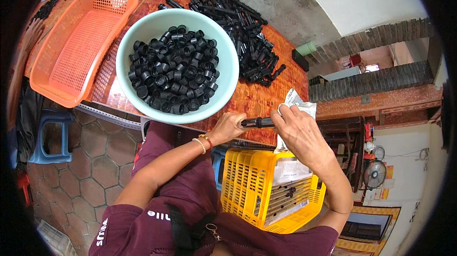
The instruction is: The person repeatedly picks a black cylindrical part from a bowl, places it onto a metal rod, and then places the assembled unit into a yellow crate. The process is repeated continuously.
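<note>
Nearest, at the lower edge, is the person's maroon shirt (152,230). At the centre of the frame, the left hand (228,128), with beaded bracelets (200,146) at its wrist, closes around the left end of a short black tube (257,122); the right hand (301,132) pinches the tube's right end between thumb and fingers. The tube lies nearly level between the two hands, in front of the tabletop's (266,99) near edge. A crumpled silvery sheet (302,98) shows behind the right hand. Below the hands, right of centre, a yellow crate (241,184) holds printed paper (289,170) and a row of slender rods. Just beyond the left hand, a pale green basin (128,91) contains many short black caps (176,70). At upper left lies an orange basket (66,49), with another person's hand (32,32) at its left and a blue stool (42,137) below it. Behind the basin, at upper centre, black tubes (252,51) are heaped on the tabletop. Farthest, at right, a fan (375,174) stands near a pale wall (407,160).
</note>
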Demonstrator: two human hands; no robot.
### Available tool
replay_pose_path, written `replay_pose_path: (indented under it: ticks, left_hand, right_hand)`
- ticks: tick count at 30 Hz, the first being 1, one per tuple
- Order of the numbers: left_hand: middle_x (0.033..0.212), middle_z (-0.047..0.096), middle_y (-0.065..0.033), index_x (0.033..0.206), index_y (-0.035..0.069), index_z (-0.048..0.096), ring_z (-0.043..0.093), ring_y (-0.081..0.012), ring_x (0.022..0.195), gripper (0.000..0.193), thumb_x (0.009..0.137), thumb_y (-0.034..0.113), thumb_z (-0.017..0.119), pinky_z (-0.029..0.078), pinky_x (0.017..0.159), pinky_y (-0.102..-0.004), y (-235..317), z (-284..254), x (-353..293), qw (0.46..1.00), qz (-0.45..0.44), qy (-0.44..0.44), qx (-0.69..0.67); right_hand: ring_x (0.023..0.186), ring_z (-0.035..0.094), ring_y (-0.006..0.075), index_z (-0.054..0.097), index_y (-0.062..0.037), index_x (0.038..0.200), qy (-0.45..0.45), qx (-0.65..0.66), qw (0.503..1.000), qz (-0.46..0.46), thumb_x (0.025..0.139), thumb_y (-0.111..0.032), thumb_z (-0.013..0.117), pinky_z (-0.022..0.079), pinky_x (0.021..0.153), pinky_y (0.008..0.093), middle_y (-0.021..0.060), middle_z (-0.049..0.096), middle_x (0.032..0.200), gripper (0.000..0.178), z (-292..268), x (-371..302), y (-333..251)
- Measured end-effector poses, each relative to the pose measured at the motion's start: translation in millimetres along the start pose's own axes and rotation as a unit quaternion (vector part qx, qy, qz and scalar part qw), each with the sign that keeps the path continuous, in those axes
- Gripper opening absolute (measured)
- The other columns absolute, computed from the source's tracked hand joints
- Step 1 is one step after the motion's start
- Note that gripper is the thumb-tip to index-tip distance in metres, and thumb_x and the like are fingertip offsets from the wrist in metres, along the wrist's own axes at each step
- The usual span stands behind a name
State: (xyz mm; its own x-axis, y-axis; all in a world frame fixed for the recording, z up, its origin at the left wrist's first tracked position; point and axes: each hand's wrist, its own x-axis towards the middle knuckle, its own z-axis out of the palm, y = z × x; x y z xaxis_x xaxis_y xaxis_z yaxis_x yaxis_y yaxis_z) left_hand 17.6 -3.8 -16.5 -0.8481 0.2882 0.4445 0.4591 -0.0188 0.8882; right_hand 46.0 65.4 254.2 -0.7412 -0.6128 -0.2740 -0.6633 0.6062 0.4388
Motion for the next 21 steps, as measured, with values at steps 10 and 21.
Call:
replay_pose_path:
  ticks: [10,21]
  left_hand:
    - [0.059,0.047,-0.0159,0.066,0.002,0.043,0.053,-0.0363,0.058,0.033,0.075,0.017,0.071,0.037,0.051,-0.0424,2.4,-1.8,0.4,1.000,0.002,-0.002,-0.014]
    - [0.062,0.052,-0.0190,0.067,0.000,0.046,0.056,-0.0388,0.063,0.029,0.077,0.017,0.068,0.039,0.052,-0.0434,5.1,-4.7,1.1,1.000,-0.019,-0.022,-0.006]
  right_hand:
    - [0.075,0.053,0.0246,0.048,-0.0025,0.095,-0.013,0.065,0.998,0.016,0.075,-0.002,0.061,0.047,0.063,0.0369,0.0098,0.044,0.080,0.024,0.6,-0.4,1.4]
    - [0.077,0.055,0.0263,0.049,-0.0035,0.088,-0.014,0.076,0.997,0.024,0.071,-0.001,0.056,0.049,0.062,0.0367,0.0098,0.048,0.080,0.018,0.2,2.1,0.0]
